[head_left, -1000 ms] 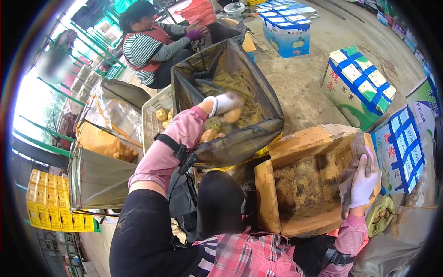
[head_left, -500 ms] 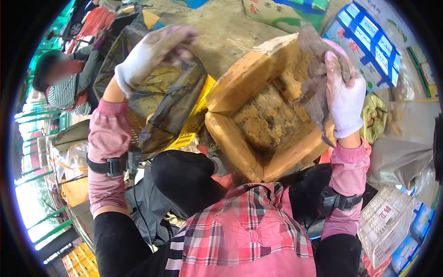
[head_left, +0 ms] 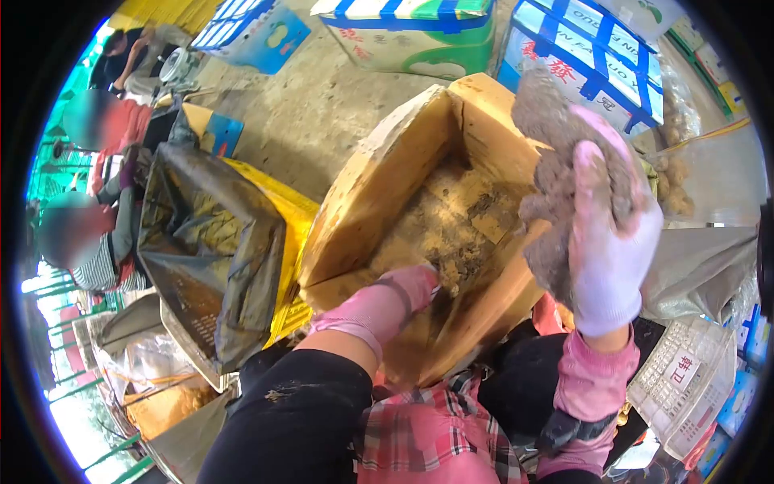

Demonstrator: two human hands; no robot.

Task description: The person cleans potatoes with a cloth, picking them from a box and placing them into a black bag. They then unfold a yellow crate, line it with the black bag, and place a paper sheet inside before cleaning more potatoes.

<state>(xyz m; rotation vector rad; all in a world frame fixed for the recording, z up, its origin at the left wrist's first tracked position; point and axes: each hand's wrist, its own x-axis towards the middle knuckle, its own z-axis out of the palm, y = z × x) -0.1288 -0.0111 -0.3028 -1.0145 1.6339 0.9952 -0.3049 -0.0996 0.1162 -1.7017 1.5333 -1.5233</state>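
My right hand (head_left: 617, 258), in a white glove stained with mud, is closed round a ragged grey-brown, muddy-looking mass (head_left: 552, 230) over the right side of an open, worn yellow-brown box (head_left: 379, 185). Dark crumbs and soiled patches cover the box's floor. My left arm, in a pink sleeve (head_left: 371, 310) with a dark band, reaches down into the box from its near left side. Beyond the cuff the left hand is hidden, so its fingers and anything in them do not show.
Left of the box stands a yellow crate (head_left: 294, 218) with a dark plastic liner (head_left: 254, 274). Taped cartons (head_left: 411, 48) are behind; a pale basket (head_left: 681, 387) is at lower right. Several people are at the far left.
My left hand has gone from above the lined crate down into the box. The right hand still holds the grey mass. The view has shifted, showing more cartons behind.
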